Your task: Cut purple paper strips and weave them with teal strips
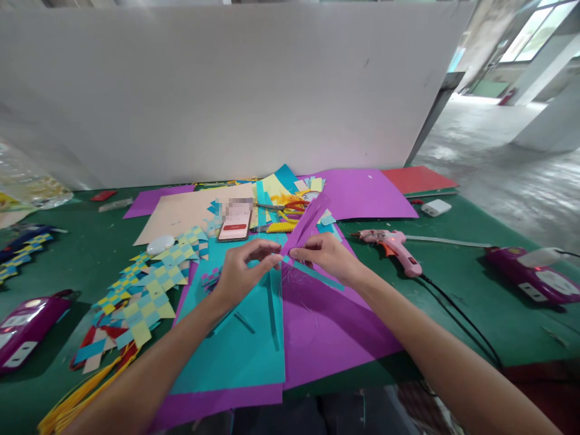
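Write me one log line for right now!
left hand: pinching paper strips; right hand: pinching them too; glue gun: lying right of hands; phone: screen lit

Green table (113,229); on it purple sheets (326,338), pink glue gun (401,248), white charger (435,208)

Strips (309,221) btwn phone (234,229) & glue gun (399,244)

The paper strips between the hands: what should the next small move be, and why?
Perhaps the right hand should gently draw the purple strips snug while the left hand steadies them: both hands' fingertips are close together where these meet the teal strip, and the strips' far ends stick out free.
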`<action>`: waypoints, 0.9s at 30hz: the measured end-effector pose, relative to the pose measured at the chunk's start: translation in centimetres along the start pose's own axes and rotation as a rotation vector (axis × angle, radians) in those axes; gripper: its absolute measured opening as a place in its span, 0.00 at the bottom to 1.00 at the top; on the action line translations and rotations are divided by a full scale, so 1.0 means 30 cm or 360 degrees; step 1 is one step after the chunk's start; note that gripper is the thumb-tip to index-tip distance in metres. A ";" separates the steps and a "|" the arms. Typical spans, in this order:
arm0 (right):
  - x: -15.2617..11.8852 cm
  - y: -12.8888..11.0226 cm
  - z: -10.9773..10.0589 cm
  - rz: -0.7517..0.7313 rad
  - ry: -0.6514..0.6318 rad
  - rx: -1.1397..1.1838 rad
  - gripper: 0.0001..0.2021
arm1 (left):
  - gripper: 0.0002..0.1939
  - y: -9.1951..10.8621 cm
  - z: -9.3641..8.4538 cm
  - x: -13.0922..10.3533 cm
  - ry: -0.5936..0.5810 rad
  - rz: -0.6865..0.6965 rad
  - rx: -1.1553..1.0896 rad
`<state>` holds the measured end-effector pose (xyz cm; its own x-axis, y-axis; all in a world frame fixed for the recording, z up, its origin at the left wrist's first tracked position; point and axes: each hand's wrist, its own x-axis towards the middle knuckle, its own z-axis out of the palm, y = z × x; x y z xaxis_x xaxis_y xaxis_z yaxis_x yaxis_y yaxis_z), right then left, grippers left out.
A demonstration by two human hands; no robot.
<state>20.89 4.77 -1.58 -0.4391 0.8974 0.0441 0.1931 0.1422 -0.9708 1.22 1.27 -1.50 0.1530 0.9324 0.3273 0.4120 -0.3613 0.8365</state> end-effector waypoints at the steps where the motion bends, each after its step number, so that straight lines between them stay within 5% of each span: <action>1: 0.000 -0.001 0.001 -0.0007 -0.0002 -0.0020 0.19 | 0.10 0.001 0.000 0.002 -0.0042 -0.0025 0.0006; 5: -0.001 -0.002 0.004 -0.0020 -0.0026 -0.0113 0.20 | 0.11 0.004 0.005 0.004 -0.0187 -0.0043 0.0104; 13: 0.001 0.007 0.012 -0.0083 0.0025 -0.0138 0.24 | 0.13 0.012 0.015 -0.001 -0.0116 -0.0073 0.0034; 27: -0.002 0.013 0.021 -0.0130 0.0099 -0.0213 0.22 | 0.15 0.014 0.004 0.002 -0.0256 -0.0143 -0.0085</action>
<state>20.43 4.51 -2.11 -0.4037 0.9040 0.1404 0.2756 0.2666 -0.9236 1.50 1.16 -1.19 0.2612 0.9485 0.1791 0.3832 -0.2722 0.8826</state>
